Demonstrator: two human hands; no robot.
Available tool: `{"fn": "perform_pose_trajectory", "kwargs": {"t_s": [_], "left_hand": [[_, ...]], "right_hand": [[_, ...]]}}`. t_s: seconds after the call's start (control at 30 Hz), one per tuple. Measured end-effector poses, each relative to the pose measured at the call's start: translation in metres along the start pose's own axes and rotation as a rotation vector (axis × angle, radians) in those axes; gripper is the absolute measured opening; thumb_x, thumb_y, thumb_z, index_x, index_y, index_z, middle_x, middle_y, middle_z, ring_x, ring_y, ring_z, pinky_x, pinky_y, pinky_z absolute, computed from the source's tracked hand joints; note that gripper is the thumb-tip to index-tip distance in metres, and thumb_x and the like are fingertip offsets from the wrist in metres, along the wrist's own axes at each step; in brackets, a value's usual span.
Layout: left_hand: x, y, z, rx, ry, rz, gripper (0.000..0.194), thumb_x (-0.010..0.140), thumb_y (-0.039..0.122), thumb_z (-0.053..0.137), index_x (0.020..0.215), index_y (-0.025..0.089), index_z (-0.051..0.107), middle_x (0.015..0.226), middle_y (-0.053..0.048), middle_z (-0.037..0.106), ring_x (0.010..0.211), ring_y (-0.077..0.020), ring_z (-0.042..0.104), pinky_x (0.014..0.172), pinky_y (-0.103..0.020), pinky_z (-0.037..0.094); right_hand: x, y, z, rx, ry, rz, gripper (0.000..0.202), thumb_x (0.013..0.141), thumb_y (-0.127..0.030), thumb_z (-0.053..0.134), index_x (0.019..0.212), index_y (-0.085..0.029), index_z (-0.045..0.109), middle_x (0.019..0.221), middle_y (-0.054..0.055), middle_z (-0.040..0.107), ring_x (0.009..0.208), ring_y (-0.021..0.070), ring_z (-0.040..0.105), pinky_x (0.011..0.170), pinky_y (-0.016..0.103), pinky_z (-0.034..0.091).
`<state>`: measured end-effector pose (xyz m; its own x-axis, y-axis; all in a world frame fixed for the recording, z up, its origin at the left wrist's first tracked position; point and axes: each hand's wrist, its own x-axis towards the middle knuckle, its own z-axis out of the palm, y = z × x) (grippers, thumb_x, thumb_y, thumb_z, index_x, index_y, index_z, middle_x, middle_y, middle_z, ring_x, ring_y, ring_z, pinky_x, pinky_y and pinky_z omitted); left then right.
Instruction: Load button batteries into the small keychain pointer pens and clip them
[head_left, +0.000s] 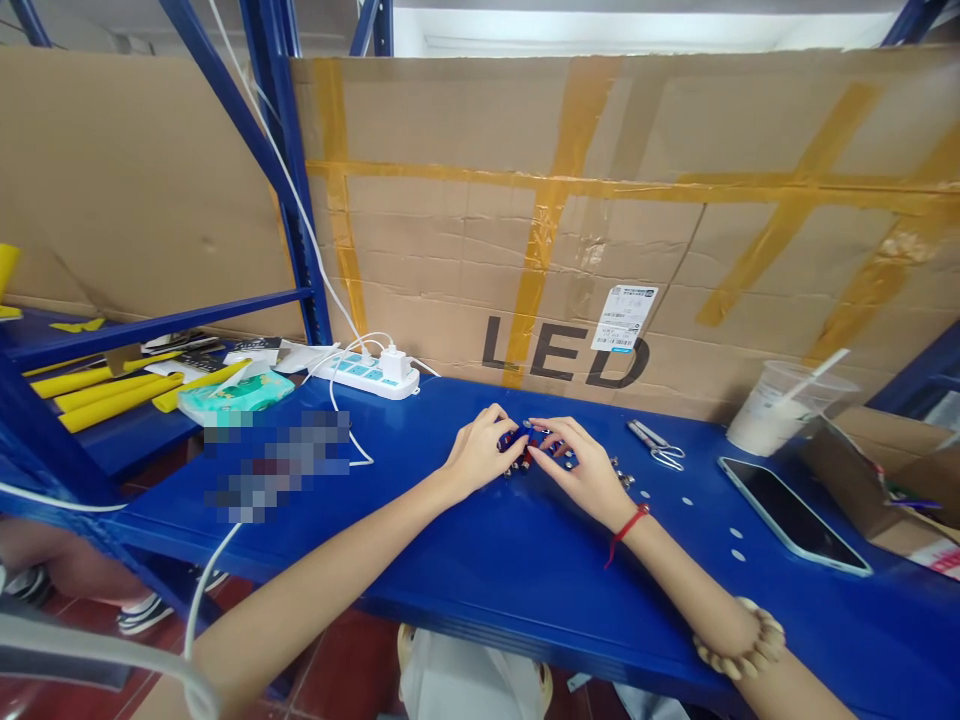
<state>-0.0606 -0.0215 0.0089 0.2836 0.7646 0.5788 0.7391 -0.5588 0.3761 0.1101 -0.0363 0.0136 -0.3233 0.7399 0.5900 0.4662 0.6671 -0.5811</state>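
Note:
My left hand and my right hand meet over the middle of the blue table. My left fingers are curled in a pinch at a small cluster of dark blue and red pieces, too small to make out. The fingertips of my right hand are bent toward the same spot, touching or nearly touching a small blue piece. What sits between the fingers is largely hidden. Beside my right hand lie several small shiny metal bits. A red string is tied around my right wrist.
Scissors, small white discs, a phone, a plastic cup and an open cardboard box are to the right. Leftward are a power strip, a tissue pack and yellow tubes. Cardboard stands behind.

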Motion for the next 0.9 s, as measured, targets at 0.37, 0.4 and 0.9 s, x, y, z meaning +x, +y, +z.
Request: {"fn": "perform_pose_trajectory", "kwargs": {"t_s": [0.37, 0.4, 0.9], "left_hand": [[-0.002, 0.001, 0.006, 0.017, 0.019, 0.252, 0.027, 0.086, 0.036, 0.043, 0.073, 0.018, 0.059, 0.083, -0.003, 0.056, 0.073, -0.0117, 0.054, 0.066, -0.023, 0.046], [-0.002, 0.003, 0.005, 0.012, 0.012, 0.264, 0.027, 0.085, 0.035, 0.043, 0.071, 0.017, 0.058, 0.082, -0.003, 0.056, 0.072, -0.0115, 0.054, 0.065, -0.023, 0.046], [-0.005, 0.014, -0.003, -0.027, -0.078, 0.454, 0.029, 0.080, 0.026, 0.040, 0.052, 0.018, 0.043, 0.071, -0.004, 0.050, 0.062, -0.0107, 0.048, 0.063, -0.024, 0.046]], "right_hand": [[0.011, -0.004, -0.007, 1.223, 0.056, 0.588, 0.058, 0.075, -0.049, 0.055, 0.040, -0.019, 0.019, 0.036, -0.007, 0.019, 0.035, 0.0057, 0.024, 0.036, 0.020, 0.028], [0.011, -0.005, -0.009, 1.265, 0.038, 0.585, 0.058, 0.075, -0.047, 0.054, 0.040, -0.019, 0.017, 0.036, -0.007, 0.017, 0.034, 0.0055, 0.022, 0.035, 0.019, 0.026], [0.004, -0.023, -0.006, 1.409, -0.135, 0.574, 0.059, 0.080, -0.043, 0.051, 0.037, -0.018, 0.018, 0.034, -0.006, 0.022, 0.034, 0.0062, 0.025, 0.036, 0.019, 0.027]]}}
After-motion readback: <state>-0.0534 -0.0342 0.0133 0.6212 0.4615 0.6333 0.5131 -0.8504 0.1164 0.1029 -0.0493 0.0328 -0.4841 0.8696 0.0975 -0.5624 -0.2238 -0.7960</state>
